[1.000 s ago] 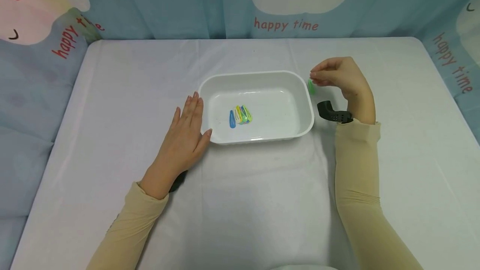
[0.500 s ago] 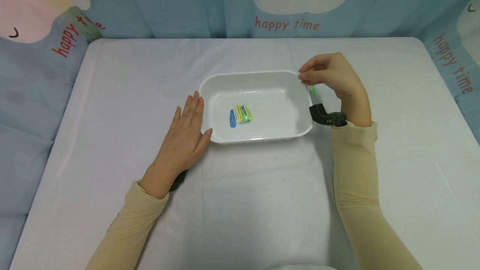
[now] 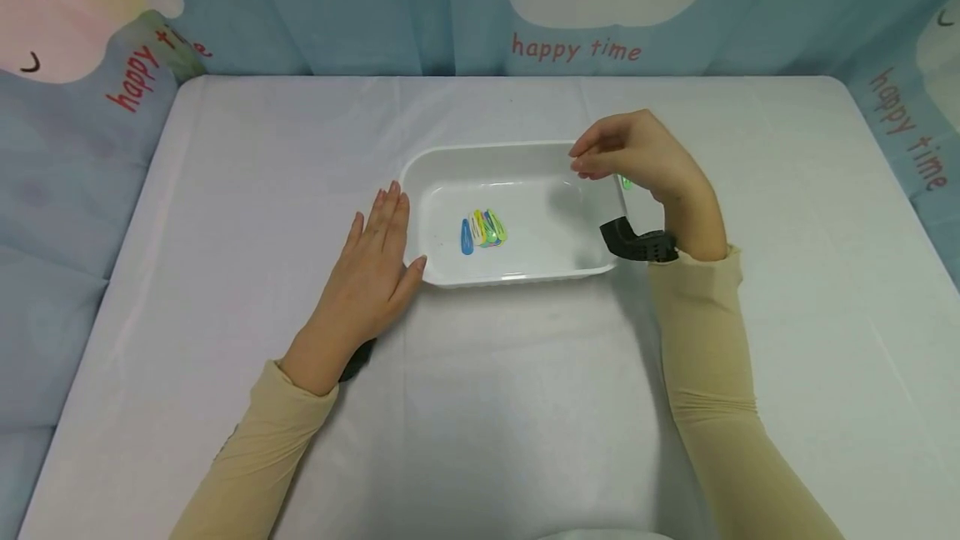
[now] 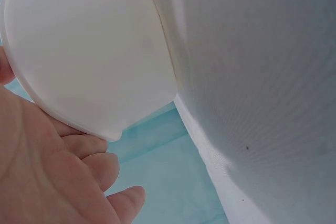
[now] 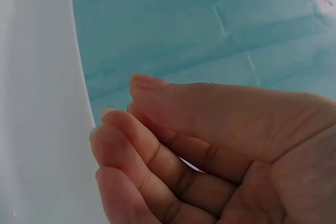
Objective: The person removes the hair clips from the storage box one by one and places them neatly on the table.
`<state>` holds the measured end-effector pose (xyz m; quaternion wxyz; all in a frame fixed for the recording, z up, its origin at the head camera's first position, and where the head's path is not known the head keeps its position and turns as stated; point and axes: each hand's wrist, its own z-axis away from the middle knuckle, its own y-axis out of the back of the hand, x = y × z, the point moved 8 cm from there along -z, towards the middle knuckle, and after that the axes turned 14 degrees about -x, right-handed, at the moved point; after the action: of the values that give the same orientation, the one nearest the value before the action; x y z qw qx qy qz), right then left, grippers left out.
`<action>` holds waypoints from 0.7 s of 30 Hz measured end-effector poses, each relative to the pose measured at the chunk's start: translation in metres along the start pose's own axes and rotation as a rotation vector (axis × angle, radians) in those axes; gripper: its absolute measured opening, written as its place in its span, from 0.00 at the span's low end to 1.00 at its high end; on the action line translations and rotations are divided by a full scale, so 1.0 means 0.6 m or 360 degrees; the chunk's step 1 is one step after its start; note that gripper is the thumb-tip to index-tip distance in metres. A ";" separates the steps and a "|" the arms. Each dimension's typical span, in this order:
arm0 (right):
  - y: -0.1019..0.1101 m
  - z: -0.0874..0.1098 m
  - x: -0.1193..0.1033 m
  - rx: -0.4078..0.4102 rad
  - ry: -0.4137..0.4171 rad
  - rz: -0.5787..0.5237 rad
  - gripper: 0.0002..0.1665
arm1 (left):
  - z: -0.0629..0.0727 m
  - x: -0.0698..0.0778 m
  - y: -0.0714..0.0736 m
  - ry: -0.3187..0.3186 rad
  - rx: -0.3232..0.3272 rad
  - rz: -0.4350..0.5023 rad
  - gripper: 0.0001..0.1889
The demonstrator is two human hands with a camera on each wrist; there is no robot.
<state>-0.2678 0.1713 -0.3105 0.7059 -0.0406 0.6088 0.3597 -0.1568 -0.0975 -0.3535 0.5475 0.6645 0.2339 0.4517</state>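
A white rectangular tray (image 3: 525,265) stands mid-table. Inside it, left of centre, a blue snap hair clip (image 3: 467,237) lies beside a small row of yellow, white and green hair clips (image 3: 488,228). My left hand (image 3: 367,273) rests with straight fingers along the tray's left end, fingertips at the rim; the left wrist view shows the palm against the tray's outer wall. Over the tray's back right corner is my right hand (image 3: 637,157), thumb and forefinger tips together. No clip shows at its fingertips in the right wrist view, so I cannot tell whether one is pinched.
Just outside the tray's right rim a green hair clip (image 3: 627,182) shows on the white tablecloth (image 3: 510,407). A black wrist mount (image 3: 637,242) under the right wrist overlaps the tray's right rim. Behind the table hangs a blue printed curtain (image 3: 360,7).
My right hand has moved left from beside the green clip, past the tray's right rim and over its inside. The left hand and the clips in the tray have stayed put.
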 end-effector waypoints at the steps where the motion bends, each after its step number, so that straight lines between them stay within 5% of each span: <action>1: -0.004 -0.002 -0.002 -0.0018 0.0008 0.0005 0.08 | 0.000 0.000 0.000 0.0000 -0.0001 -0.0002 0.36; 21: -0.092 -0.061 -0.029 -0.0384 -0.0036 0.0330 0.07 | 0.002 -0.001 0.001 -0.0002 -0.0020 -0.0002 0.37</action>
<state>-0.2672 0.1046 -0.3255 0.6617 -0.0581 0.5541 0.5017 -0.1560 -0.0990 -0.3533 0.5521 0.6611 0.2311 0.4525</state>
